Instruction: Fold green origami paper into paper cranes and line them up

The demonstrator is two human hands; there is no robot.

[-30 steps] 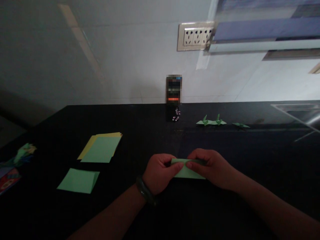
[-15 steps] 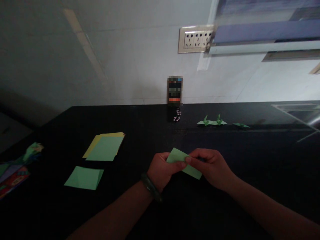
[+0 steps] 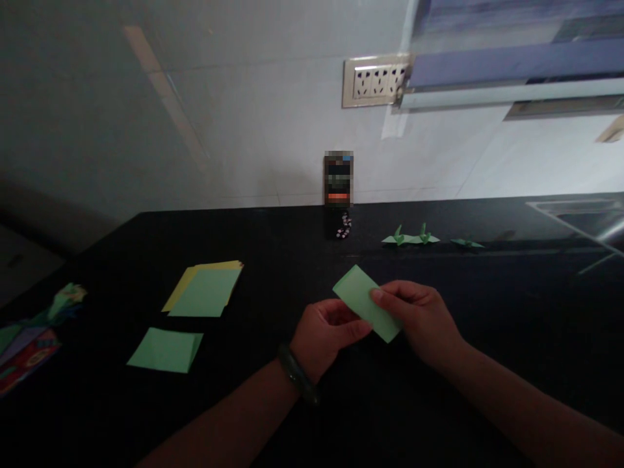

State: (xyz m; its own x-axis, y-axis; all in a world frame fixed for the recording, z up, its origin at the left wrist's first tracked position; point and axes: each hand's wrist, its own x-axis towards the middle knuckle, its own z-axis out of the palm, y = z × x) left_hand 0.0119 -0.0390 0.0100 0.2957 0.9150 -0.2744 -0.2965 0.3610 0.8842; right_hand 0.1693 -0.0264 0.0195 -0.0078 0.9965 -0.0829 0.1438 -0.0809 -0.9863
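Green paper [image 3: 358, 290], folded to rectangle, held over dark countertop [image 3: 273, 429]. Right hand [image 3: 426, 318] pinches it, thumb on top; left hand [image 3: 326, 335] has thumb at lower edge, other fingers partly hidden, grip unclear. Two folded figures [image 3: 423, 238] look done; held piece seems early; paper stack [image 3: 202, 296] unfolded. Versus half second ago: paper tilts steeper, left thumb off its middle.

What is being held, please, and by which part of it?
A folded green paper: the right hand pinches one long edge; the left hand is at the opposite edge, its grip unclear.
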